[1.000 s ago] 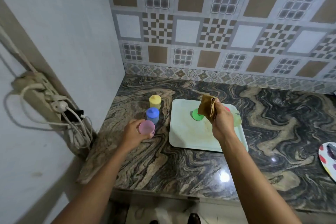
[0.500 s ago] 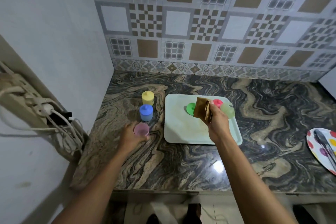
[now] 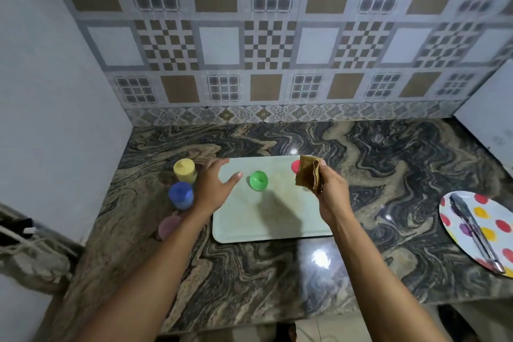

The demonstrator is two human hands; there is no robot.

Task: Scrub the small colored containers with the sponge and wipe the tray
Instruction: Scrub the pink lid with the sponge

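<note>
A pale green tray (image 3: 249,225) lies on the marble counter. On it stands a green container (image 3: 258,180), with a red container (image 3: 296,165) partly hidden behind the brown sponge (image 3: 308,176). My right hand (image 3: 331,191) grips that sponge above the tray's right side. To the left of the tray stand a yellow container (image 3: 185,170), a blue container (image 3: 181,194) and a pink container (image 3: 169,225). My left hand (image 3: 215,189) hovers with fingers spread over the tray's left edge, holding nothing, short of the green container.
A spotted plate (image 3: 483,228) with metal tongs (image 3: 472,228) lies at the right edge of the counter (image 3: 277,272). Cables and a power strip (image 3: 19,230) hang on the wall at the left. The tiled wall closes the back.
My left hand has let go of the pink container and moved right, over the tray's edge toward the green container. The camera has swung right.
</note>
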